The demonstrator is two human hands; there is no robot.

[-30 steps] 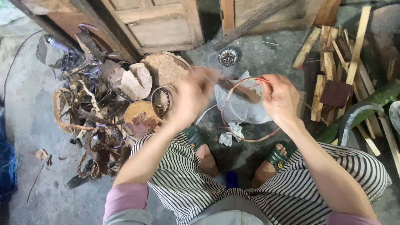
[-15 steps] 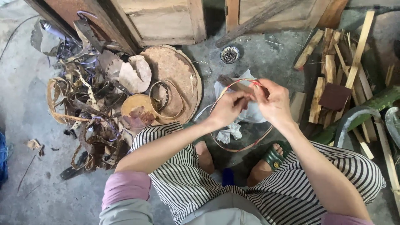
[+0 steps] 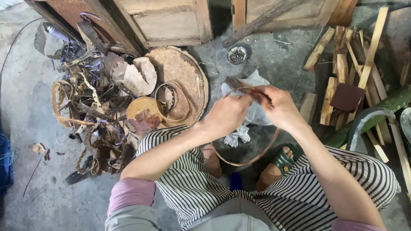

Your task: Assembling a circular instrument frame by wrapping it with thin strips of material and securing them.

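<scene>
My left hand [image 3: 229,113] and my right hand [image 3: 280,107] are close together above my feet, and both pinch the top of a thin brown strip bent into a hoop [image 3: 252,160]. The hoop hangs down between my knees, its lower arc over the floor near my green sandal [image 3: 283,161]. Where the strip's ends overlap at the top, my fingers cover them. A crumpled white plastic bag [image 3: 252,113] lies on the floor just behind my hands.
A round woven tray [image 3: 182,68] lies at the left, with a smaller ring [image 3: 171,102] and a brown lid [image 3: 143,113] on it. A heap of curled strip scraps [image 3: 92,115] spreads further left. Split wood sticks [image 3: 342,68] are piled at the right. A small bowl of nails [image 3: 236,54] sits beyond the bag.
My left hand has come in from the left and joined my right hand at the top of the hoop. The hoop has dropped lower between my knees.
</scene>
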